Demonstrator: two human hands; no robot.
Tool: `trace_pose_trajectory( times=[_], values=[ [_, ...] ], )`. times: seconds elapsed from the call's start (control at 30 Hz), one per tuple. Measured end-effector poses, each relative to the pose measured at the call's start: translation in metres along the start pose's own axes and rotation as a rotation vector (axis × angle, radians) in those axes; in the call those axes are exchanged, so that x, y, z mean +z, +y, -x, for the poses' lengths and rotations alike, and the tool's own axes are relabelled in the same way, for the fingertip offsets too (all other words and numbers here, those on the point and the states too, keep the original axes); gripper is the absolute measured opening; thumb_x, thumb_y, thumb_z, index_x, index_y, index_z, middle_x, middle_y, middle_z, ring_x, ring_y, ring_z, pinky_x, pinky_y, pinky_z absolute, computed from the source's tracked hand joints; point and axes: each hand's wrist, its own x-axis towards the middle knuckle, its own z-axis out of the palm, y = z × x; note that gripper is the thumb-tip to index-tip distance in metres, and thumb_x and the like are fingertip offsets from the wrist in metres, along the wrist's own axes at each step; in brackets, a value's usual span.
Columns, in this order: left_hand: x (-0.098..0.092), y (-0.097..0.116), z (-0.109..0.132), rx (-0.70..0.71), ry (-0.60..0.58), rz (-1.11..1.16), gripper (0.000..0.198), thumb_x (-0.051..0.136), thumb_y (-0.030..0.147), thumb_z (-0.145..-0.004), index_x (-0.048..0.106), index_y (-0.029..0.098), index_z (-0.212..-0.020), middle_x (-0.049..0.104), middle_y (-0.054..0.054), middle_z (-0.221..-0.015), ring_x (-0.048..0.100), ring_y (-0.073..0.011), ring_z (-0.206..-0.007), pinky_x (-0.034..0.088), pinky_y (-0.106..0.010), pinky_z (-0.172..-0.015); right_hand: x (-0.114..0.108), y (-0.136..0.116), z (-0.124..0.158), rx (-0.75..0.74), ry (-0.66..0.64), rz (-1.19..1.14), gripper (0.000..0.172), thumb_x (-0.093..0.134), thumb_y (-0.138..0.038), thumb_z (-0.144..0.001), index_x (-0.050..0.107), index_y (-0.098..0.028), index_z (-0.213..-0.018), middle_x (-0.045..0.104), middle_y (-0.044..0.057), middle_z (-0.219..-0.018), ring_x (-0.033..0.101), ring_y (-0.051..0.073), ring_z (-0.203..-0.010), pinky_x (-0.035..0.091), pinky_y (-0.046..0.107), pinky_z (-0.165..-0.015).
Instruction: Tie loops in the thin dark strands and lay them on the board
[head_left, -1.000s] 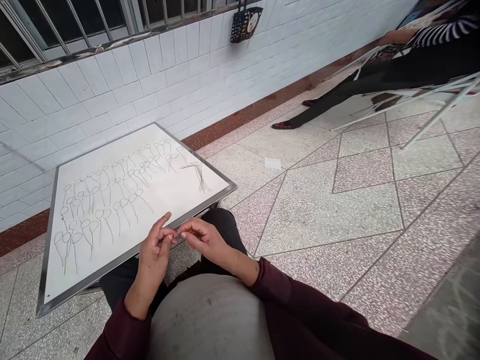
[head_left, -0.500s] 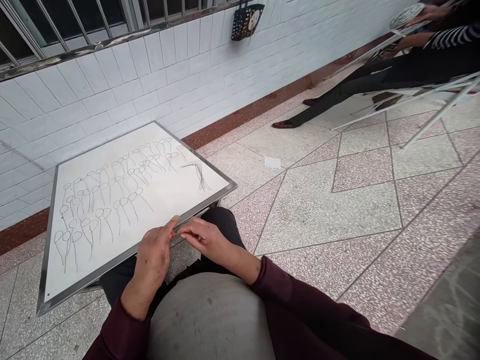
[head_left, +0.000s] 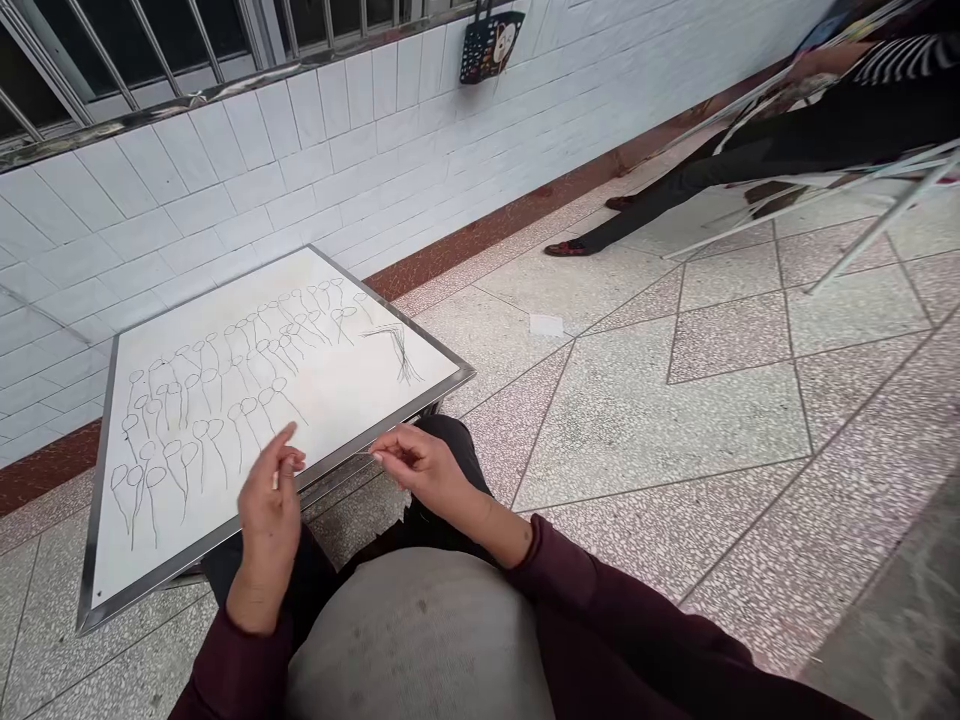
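Observation:
My right hand (head_left: 431,475) is closed in a pinch over the table's near edge, with the end of a thin wire (head_left: 361,454) between thumb and fingertips. My left hand (head_left: 270,510) is raised over the near rim, apart from the right, its fingers loosely bent and spread with nothing visible in them. On the white tabletop (head_left: 345,400) lie rows of thin wires with a round loop at one end (head_left: 201,428). Toward the right corner rests a small bundle of bent wires without loops (head_left: 401,350).
A metal rim (head_left: 330,465) edges the table, which stands by a white tiled wall (head_left: 337,180). A small bag (head_left: 489,48) hangs there. At the upper right another person sits with legs (head_left: 712,180) stretched out. A white paper (head_left: 546,326) lies on the floor.
My hands were together at the table edge. The left has let go and moved left, its fingers opening; the right stays pinched. The other person's hands have come lower.

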Motion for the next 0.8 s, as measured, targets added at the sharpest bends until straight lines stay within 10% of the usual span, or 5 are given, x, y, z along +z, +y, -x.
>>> trace_pose_trajectory(
  times=[0.13, 0.4, 0.6, 0.8],
  values=[
    [-0.014, 0.007, -0.004, -0.095, 0.129, 0.092, 0.041, 0.051, 0.036, -0.092, 0.054, 0.022, -0.130, 0.068, -0.004, -0.094, 0.065, -0.0182, -0.094, 0.048, -0.037, -0.093, -0.003, 0.005, -0.003, 0.137, -0.037, -0.154, 0.021, 0.063, -0.039, -0.086, 0.064, -0.017, -0.085, 0.053, -0.002, -0.069, 0.047, 0.006, -0.042, 0.044, 0.018, -0.038],
    [0.003, 0.022, 0.002, -0.036, -0.358, -0.008, 0.043, 0.049, 0.037, -0.093, 0.049, 0.030, -0.136, 0.071, -0.003, -0.105, 0.066, -0.0188, -0.095, 0.052, -0.032, -0.081, -0.003, -0.005, -0.006, 0.080, -0.099, -0.061, 0.019, 0.064, -0.036, -0.086, 0.067, -0.017, -0.082, 0.055, -0.001, -0.072, 0.049, 0.005, -0.043, 0.043, 0.017, -0.039],
    [0.007, 0.010, 0.001, -0.080, -0.246, 0.092, 0.041, 0.051, 0.038, -0.092, 0.055, 0.026, -0.131, 0.071, 0.000, -0.089, 0.064, -0.0135, -0.073, 0.051, -0.028, -0.077, -0.002, -0.003, -0.005, 0.202, -0.176, -0.249, 0.027, 0.063, -0.042, -0.085, 0.065, -0.017, -0.094, 0.056, -0.003, -0.067, 0.056, 0.008, -0.049, 0.050, 0.019, -0.046],
    [0.003, 0.012, -0.001, 0.020, -0.237, -0.129, 0.036, 0.050, 0.034, -0.093, 0.057, 0.027, -0.128, 0.072, -0.002, -0.095, 0.065, -0.0200, -0.092, 0.052, -0.033, -0.078, 0.001, -0.002, -0.005, 0.264, -0.125, -0.265, 0.027, 0.060, -0.042, -0.086, 0.062, -0.016, -0.092, 0.058, -0.001, -0.068, 0.057, 0.009, -0.053, 0.054, 0.021, -0.050]
  ],
)
